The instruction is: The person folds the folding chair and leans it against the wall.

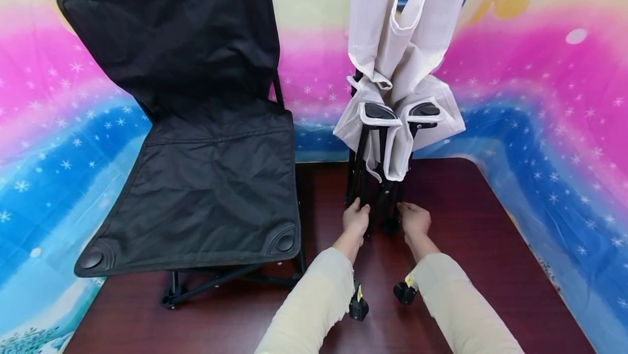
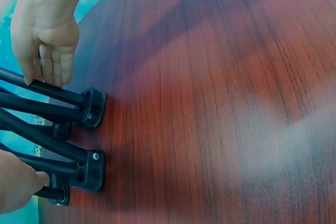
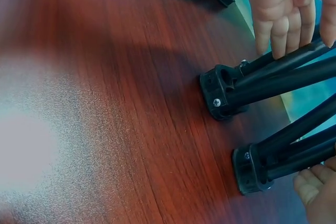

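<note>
Logged a folded white chair (image 1: 412,76) upright on the counter (image 1: 461,201), with long axis set twelve to six o'clock in the head view and black leg tubes (image 3: 294,83) at the six o'clock end. Found the left grip (image 1: 356,217) narrow, pinching tubes at the chair's nine o'clock side, and the right grip (image 1: 415,219) likewise at three o'clock, both low, with the chair rising toward twelve o'clock from each and neither clearly nearer. Noted a black chair (image 1: 221,179), opened out, near at nine o'clock.
</note>
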The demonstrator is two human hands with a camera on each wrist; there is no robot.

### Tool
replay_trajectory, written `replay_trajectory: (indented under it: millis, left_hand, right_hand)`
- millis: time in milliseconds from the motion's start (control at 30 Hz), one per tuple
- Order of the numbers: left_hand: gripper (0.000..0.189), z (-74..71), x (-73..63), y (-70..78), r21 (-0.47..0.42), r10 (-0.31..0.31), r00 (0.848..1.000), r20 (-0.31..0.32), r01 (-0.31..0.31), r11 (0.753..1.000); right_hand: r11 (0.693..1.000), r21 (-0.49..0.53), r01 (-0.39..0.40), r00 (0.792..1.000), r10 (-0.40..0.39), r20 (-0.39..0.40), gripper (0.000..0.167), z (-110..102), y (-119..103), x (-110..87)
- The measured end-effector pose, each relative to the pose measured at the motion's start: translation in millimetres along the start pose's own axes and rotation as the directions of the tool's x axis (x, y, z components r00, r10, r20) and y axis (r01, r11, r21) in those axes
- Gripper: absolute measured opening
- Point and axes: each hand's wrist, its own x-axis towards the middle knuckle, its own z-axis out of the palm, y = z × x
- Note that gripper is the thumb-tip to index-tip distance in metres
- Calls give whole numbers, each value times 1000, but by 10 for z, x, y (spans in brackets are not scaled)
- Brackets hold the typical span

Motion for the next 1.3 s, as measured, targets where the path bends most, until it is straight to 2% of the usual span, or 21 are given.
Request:
replay_trajectory:
  millis: [167, 333, 567, 733, 1067, 1300]
  left_hand:
    - [50, -28, 15, 38, 71, -3, 997, 75, -2, 997]
    - [55, -32, 35, 77, 95, -34, 991, 130, 22, 995]
    - [56, -58, 96, 111, 113, -55, 984, 168, 36, 993]
    - [56, -55, 113, 139, 99, -58, 982, 182, 40, 994]
    - [58, -31, 198, 130, 129, -66, 976, 209, 39, 991]
    - [58, -46, 238, 169, 160, -89, 971, 223, 53, 986]
  right_hand:
    - [1000, -4, -17, 997, 17, 72, 33, 18, 14, 41]
    - [1000, -6, -24, 990, 24, 138, 38, 27, 0, 67]
    - [999, 13, -39, 970, 35, 241, 42, -2, 2, 89]
    - [999, -19, -38, 956, 42, 290, 45, -13, -22, 100]
    - [996, -89, 4, 947, 25, 320, 46, -22, -23, 176]
    - [996, -94, 6, 946, 25, 323, 47, 23, -51, 197]
